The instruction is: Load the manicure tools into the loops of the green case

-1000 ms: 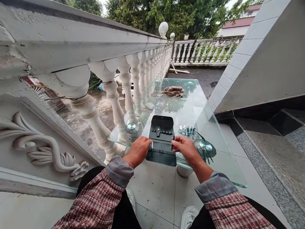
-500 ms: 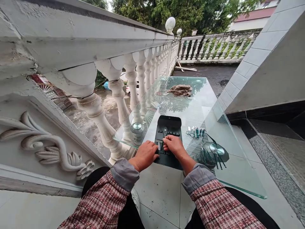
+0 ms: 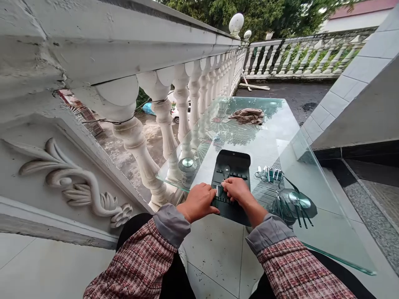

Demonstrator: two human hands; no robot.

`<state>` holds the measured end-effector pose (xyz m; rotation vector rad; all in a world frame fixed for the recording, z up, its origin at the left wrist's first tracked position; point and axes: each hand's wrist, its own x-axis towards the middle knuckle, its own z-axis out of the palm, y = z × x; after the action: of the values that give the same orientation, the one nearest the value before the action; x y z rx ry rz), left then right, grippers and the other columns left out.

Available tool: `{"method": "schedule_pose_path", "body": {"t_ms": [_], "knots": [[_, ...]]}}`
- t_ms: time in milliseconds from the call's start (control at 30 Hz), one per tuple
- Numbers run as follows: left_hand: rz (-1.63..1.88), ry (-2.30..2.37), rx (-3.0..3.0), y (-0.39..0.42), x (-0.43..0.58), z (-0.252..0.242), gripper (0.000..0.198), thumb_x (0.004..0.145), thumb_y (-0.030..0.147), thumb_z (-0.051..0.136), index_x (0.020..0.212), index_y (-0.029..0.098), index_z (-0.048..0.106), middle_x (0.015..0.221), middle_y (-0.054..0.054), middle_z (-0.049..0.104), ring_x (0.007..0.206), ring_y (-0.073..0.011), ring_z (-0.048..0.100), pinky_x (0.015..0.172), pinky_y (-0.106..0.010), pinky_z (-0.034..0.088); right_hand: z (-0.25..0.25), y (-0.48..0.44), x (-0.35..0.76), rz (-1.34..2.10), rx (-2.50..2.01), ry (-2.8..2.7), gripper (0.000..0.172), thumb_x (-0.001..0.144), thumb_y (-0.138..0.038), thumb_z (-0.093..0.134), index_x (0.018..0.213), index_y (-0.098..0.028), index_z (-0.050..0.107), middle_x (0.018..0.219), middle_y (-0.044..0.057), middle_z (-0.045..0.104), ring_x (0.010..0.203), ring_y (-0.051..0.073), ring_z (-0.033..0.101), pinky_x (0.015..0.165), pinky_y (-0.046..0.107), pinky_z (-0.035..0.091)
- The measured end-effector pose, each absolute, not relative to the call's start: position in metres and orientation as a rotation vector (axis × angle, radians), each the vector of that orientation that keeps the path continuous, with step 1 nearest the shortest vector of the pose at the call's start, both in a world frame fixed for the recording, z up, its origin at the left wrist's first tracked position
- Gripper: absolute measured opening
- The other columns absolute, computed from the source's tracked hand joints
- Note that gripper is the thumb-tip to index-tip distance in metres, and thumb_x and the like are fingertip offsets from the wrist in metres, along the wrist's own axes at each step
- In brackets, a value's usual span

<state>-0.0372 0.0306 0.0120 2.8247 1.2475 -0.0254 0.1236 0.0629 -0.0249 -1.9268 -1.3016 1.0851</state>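
the left forearm (image 3: 156, 249) and right forearm (image 3: 277, 249) reach forward and angle inward, so the hands sit just beside each other. the left hand (image 3: 199, 201) lies palm down, knuckles up, fingers curled under; whether they grip cannot be told. the right hand (image 3: 236, 190) is palm down too, thumb and fingertips pinched together.

I am wearing a shirt in red, pink and white checks, its left sleeve (image 3: 137, 265) and right sleeve (image 3: 299, 270) ending in plain grey cuffs (image 3: 171, 224). My left hand (image 3: 199, 201) and right hand (image 3: 237, 189) are going bare, and I am wearing black trousers (image 3: 174, 282).
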Motion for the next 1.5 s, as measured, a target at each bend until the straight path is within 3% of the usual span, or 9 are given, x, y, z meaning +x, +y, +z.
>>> {"method": "schedule_pose_path", "body": {"t_ms": [200, 433, 600, 800, 967, 1167, 1500], "knots": [[-0.016, 1.245, 2.847, 0.032, -0.037, 0.007, 0.054, 0.067, 0.054, 0.071, 0.103, 0.017, 0.056, 0.094, -0.007, 0.060, 0.093, -0.0252, 0.054, 0.075, -0.033, 0.043, -0.022, 0.063, 0.127, 1.031, -1.971, -1.479, 0.018, 0.071, -0.025, 0.055, 0.056, -0.017, 0.059, 0.037, -0.004, 0.044, 0.032, 0.006, 0.038, 0.034, 0.018, 0.029], [0.008, 1.247, 2.826, 0.030, -0.036, 0.010, 0.046, 0.066, 0.049, 0.074, 0.095, 0.017, 0.057, 0.092, -0.007, 0.059, 0.092, -0.0257, 0.054, 0.074, -0.034, 0.043, -0.014, 0.061, 0.129, 0.967, -1.939, -1.665, 0.016, 0.066, -0.022, 0.057, 0.051, -0.018, 0.061, 0.042, -0.001, 0.049, 0.046, 0.010, 0.048, 0.043, 0.020, 0.031], [-0.001, 1.244, 2.845, 0.029, -0.036, 0.010, 0.043, 0.068, 0.049, 0.072, 0.092, 0.017, 0.057, 0.090, -0.007, 0.059, 0.090, -0.0247, 0.054, 0.074, -0.033, 0.043, -0.015, 0.059, 0.131, 0.979, -1.895, -1.744, 0.015, 0.065, -0.023, 0.059, 0.051, -0.018, 0.061, 0.041, -0.003, 0.045, 0.043, 0.009, 0.045, 0.043, 0.021, 0.031], [0.004, 1.242, 2.846, 0.029, -0.036, 0.010, 0.047, 0.068, 0.050, 0.072, 0.097, 0.016, 0.057, 0.091, -0.007, 0.059, 0.090, -0.0256, 0.054, 0.074, -0.034, 0.043, -0.024, 0.060, 0.137, 0.942, -1.909, -1.678, 0.018, 0.074, -0.027, 0.051, 0.071, -0.018, 0.066, 0.054, -0.001, 0.057, 0.039, 0.009, 0.047, 0.039, 0.021, 0.034], [0.011, 1.238, 2.834, 0.029, -0.035, 0.011, 0.045, 0.069, 0.049, 0.071, 0.096, 0.016, 0.058, 0.090, -0.007, 0.059, 0.090, -0.0259, 0.055, 0.075, -0.035, 0.043, -0.027, 0.061, 0.137, 0.773, -1.880, -1.710, 0.022, 0.076, -0.026, 0.052, 0.092, -0.023, 0.067, 0.074, 0.000, 0.066, 0.056, 0.011, 0.056, 0.054, 0.022, 0.042], [0.016, 1.239, 2.826, 0.029, -0.036, 0.011, 0.044, 0.069, 0.048, 0.072, 0.096, 0.016, 0.058, 0.092, -0.008, 0.059, 0.091, -0.0266, 0.055, 0.076, -0.035, 0.043, -0.024, 0.058, 0.136, 0.631, -1.814, -1.858, 0.021, 0.078, -0.022, 0.051, 0.089, -0.024, 0.069, 0.094, 0.002, 0.068, 0.087, 0.018, 0.059, 0.076, 0.027, 0.041], [0.017, 1.232, 2.838, 0.029, -0.036, 0.011, 0.043, 0.069, 0.049, 0.072, 0.094, 0.016, 0.058, 0.091, -0.008, 0.059, 0.090, -0.0262, 0.055, 0.075, -0.035, 0.043, -0.024, 0.049, 0.135, 0.506, -1.797, -1.977, 0.021, 0.081, -0.022, 0.050, 0.089, -0.023, 0.069, 0.087, 0.004, 0.065, 0.083, 0.016, 0.057, 0.075, 0.025, 0.038]]}}
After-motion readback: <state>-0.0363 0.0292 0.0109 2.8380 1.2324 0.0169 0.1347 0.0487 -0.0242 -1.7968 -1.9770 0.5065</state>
